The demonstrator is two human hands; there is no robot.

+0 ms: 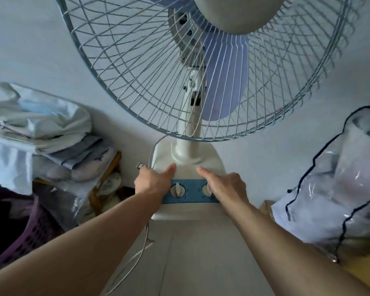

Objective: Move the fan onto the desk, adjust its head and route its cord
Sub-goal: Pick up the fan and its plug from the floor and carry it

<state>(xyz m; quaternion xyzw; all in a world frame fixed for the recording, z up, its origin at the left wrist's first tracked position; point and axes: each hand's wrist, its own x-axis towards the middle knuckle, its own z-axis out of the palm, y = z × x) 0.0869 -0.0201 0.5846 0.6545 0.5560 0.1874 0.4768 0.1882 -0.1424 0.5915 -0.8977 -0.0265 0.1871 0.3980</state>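
Gripping the white base (188, 157) of a table fan (201, 86) from both sides, the person's two hands sit at the level of the blue control strip (190, 198). The left hand (153, 182) wraps the left edge of the base, its thumb lying straight across the top surface and pointing toward the stem, while its fingers curl out of sight around the side. The right hand (224, 186) does the same on the right edge, thumb stretched inward along the top, palm covering part of the right-hand knob (206, 190). The left-hand knob (177, 190) shows fully between the two hands.

The fan stands upright in front of the pale wall, its base over a light, narrow surface (192, 253) that runs toward the camera; whether the base rests on that surface or is lifted just off it cannot be told. The round wire guard (120, 77) fills the upper part of the view, with a pale purple blade (226, 82) behind the wires and the white stem (189, 124) running down into the base.

A thin grey cord (137, 256) leaves the left side of the base, passes by the left hand, and hangs down in a loose loop beside the left forearm.

To the left lies a heap of folded cloth (41, 124) above a purple basket (30, 233). To the right stands a clear plastic bag with dark piping (350, 189).
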